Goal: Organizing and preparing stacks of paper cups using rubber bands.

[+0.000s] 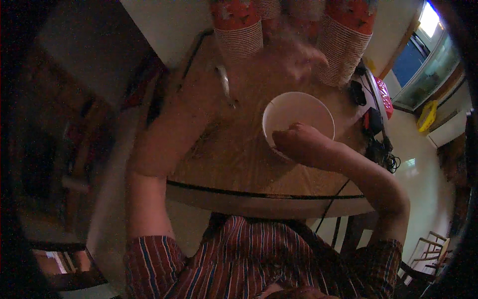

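A round white tub (311, 107) stands on the wooden table, open side up, its inside facing me. My right hand (303, 142) is closed at the tub's near rim, with the fingers reaching over the edge and curled into it. Beyond the tub, my left hand (298, 57) stretches far across the table among stacks of nested cups. Motion smears its fingers, so whether it touches a cup is unclear. Red cups with pale rims form a left stack (240, 37) and a right stack (343, 47); more stand between them, partly hidden by my left hand.
A shiny curved metal piece (225, 82) lies on the wooden table (239, 159) beside my left forearm. Dark devices and cables (376, 129) line the right edge, near a red basket-like object (383, 97). A yellow bag (427, 115) is farther right.
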Tool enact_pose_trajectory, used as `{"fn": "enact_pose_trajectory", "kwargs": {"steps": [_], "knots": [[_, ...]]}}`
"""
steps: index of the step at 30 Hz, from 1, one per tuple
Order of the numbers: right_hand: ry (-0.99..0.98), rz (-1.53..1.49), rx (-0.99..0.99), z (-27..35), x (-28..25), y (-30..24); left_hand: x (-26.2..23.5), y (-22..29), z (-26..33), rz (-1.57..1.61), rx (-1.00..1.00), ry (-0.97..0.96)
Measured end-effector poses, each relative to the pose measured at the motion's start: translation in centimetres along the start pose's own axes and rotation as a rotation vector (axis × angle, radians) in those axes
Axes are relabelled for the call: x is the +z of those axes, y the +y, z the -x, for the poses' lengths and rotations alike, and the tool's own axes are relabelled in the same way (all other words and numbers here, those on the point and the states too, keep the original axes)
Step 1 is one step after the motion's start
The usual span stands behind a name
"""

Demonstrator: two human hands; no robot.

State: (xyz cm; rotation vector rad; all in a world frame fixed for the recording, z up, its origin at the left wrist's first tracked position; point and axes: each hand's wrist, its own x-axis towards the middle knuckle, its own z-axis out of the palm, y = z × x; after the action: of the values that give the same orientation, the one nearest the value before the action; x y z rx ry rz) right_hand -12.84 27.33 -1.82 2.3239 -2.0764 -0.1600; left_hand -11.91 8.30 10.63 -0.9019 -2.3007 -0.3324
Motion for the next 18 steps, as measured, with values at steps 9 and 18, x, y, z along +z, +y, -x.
{"fn": "enact_pose_trajectory", "kwargs": {"steps": [9,18], "knots": [[-0.027,0.183,-0.023,-0.9,-3.6,-2.5,1.7,3.3,2.1,0.476,-0.343,-0.325],[0.289,-0.043,-0.145,-0.8,2.3,1.1,0.1,4.9,7.5,0.340,-0.403,-0.099]]}}
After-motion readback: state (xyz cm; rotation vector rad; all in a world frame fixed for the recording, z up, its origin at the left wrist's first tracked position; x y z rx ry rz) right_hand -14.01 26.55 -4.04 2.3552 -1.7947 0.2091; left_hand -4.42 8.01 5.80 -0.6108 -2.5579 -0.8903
